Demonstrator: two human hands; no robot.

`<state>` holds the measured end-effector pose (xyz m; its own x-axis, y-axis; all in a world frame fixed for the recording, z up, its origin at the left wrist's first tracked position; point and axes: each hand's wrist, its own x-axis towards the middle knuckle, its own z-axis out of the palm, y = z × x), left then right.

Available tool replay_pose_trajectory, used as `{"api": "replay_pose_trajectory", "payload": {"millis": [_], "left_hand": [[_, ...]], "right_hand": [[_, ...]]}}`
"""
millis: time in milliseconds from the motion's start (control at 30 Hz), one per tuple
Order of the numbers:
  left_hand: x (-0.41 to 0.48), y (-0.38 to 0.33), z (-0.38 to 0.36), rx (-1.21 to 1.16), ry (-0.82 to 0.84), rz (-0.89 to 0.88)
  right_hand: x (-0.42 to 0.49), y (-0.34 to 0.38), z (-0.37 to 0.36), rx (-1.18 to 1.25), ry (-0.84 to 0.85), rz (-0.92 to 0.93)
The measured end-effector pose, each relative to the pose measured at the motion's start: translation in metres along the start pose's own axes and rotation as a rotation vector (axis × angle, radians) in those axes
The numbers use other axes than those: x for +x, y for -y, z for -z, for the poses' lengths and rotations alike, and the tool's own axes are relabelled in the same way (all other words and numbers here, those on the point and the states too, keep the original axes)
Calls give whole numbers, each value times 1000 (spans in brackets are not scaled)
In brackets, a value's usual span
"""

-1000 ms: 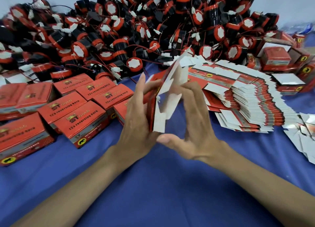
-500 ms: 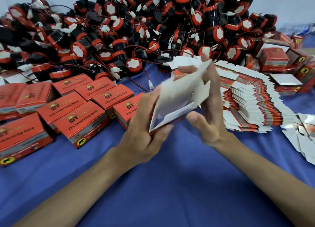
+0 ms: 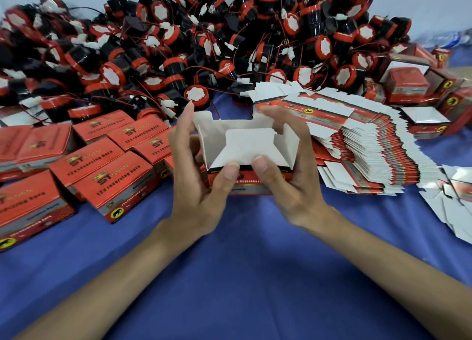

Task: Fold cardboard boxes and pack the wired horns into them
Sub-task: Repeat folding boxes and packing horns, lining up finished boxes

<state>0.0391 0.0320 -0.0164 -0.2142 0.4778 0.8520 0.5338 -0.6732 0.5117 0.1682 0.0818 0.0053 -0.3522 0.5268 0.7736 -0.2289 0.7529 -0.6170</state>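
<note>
Closed red boxes (image 3: 102, 171) sit at far L on the blue cloth (image 3: 242, 276). L hand (image 3: 201, 194) grips the half-folded cardboard box (image 3: 245, 145) round its L wall, thumb on the white inner flap. Box is at centre betw. both hands, white inside facing up. R hand (image 3: 298, 191) grips its R side, thumb just beside the L thumb. Fanned stack of flat box blanks (image 3: 370, 145) lies to the R. Wired horns (image 3: 229, 46) are heaped across the back.

Red and white over a blue cloth (image 3: 229, 276).
The open box (image 3: 245, 145) shows white inside, red outside; horns (image 3: 196, 94) behind it are black, red-rimmed.
</note>
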Motion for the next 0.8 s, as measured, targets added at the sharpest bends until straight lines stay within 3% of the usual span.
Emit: {"api": "replay_pose_trajectory", "payload": {"millis": [133,300,567,800], "left_hand": [[2,-1,3,-79,10,45],[3,1,7,112,24,-70],[6,-1,4,-19,-99,-144],[6,-3,1,-146,-1,-189]], "right_hand": [[2,0,0,-13,3,24],[5,1,1,3,-28,-2],[5,-1,0,-51,-104,35],[7,-1,-2,-112,-198,-41]]}}
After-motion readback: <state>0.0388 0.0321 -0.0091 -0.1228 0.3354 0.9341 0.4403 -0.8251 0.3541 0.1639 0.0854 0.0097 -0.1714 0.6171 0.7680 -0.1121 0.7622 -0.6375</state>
